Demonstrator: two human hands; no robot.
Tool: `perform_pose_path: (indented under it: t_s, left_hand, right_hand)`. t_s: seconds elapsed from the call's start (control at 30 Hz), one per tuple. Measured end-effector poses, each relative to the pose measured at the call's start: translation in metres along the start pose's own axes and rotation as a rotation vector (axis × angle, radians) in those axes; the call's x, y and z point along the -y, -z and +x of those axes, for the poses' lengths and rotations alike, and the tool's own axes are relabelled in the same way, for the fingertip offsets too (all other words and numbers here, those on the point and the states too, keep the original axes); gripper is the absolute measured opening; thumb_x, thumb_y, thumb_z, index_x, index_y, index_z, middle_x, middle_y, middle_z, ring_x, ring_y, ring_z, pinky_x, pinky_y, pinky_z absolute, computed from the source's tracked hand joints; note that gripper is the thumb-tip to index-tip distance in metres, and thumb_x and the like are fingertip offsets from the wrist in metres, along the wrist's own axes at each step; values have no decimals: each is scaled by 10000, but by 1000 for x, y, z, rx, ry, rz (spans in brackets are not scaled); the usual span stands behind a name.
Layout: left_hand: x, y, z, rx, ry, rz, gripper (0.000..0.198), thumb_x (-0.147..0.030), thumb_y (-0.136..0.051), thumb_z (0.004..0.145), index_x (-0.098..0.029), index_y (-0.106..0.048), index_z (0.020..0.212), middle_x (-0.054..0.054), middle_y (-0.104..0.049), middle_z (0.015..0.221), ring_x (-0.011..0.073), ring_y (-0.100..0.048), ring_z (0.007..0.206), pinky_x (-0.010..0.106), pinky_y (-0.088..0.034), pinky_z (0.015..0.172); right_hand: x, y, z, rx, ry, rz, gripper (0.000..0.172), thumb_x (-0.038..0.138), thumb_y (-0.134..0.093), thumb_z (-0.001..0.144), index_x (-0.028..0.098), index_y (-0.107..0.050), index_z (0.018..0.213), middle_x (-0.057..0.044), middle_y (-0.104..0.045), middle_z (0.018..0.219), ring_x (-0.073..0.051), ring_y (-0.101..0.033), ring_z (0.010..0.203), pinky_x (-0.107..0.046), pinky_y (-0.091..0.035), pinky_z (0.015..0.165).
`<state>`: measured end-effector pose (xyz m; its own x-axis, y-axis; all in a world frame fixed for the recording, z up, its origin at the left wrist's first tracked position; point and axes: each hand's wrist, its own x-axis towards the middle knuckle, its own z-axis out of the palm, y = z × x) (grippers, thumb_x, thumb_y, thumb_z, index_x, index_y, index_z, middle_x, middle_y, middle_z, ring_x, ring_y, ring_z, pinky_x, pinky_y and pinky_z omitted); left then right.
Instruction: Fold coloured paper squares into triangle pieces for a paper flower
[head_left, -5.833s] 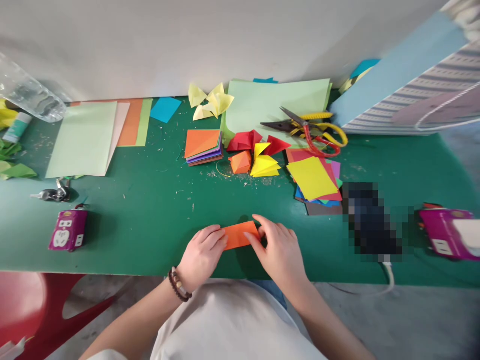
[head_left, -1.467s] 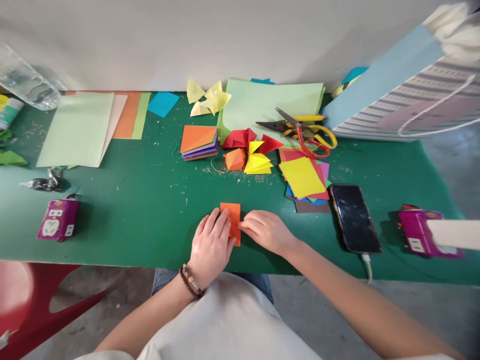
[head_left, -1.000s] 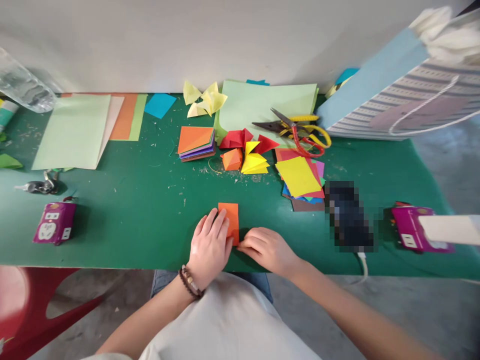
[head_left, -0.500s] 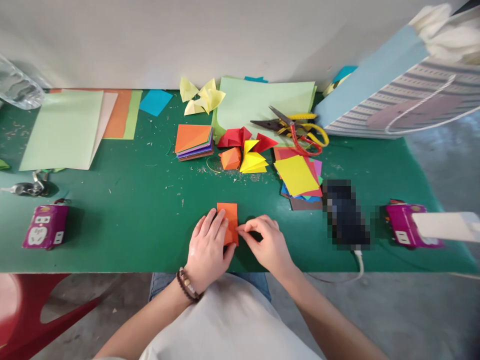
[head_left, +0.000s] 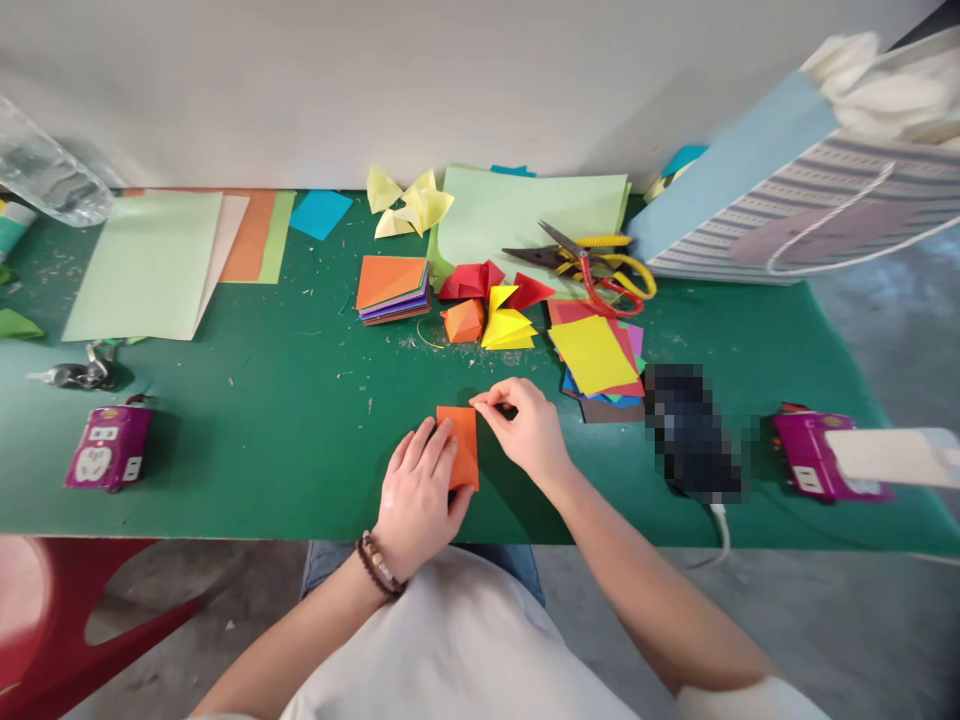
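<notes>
A folded orange paper (head_left: 465,440) lies on the green table near its front edge. My left hand (head_left: 420,490) rests flat over the paper's left part, fingers stretched out and pressing it down. Thumb and forefinger of my right hand (head_left: 529,432) are pinched at the paper's upper right corner, along the fold. Beyond the hands sit an orange folded paper piece (head_left: 463,321), a yellow folded paper piece (head_left: 508,325) and red folded paper pieces (head_left: 470,281). The left hand hides part of the orange paper.
Behind are a paper stack (head_left: 392,285), loose coloured squares (head_left: 598,355), scissors (head_left: 600,275) and pale yellow folded pieces (head_left: 411,205). A phone (head_left: 690,430) with a cable and a purple socket box (head_left: 810,455) stand right; another socket box (head_left: 110,447) is left. A gift bag (head_left: 780,190) stands back right.
My right hand has slid away from me along the paper's right edge, from about its middle to the upper corner. My left hand stays on the paper. The view has shifted slightly.
</notes>
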<state>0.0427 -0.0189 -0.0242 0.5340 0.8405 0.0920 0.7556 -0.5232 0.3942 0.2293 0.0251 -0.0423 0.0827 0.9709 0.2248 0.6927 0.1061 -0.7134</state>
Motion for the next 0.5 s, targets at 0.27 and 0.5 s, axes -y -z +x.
perform_pose_path:
  t_s: [0.27,0.5]
  left_hand:
    - [1,0,0,-6,3,-19,495,-336,-565,855,-122,-501,1297,100,-449,1451,277,-351,1372,459,-338,1116]
    - [1,0,-1,-14,2,-32,493,-337,-569,854,-126,-502,1295,104,-454,1447,270,-352,1373,452,-341,1117]
  right_hand:
    - [-6,9,9,118,321,-157,102,268,-550,909,224,-626,856,-49,-635,825,-181,-604,776,-312,-489,691]
    - [-15,9,2,191,441,-264,219,288,-504,939,216,-632,776,-31,-628,722,-155,-603,689,-278,-470,632]
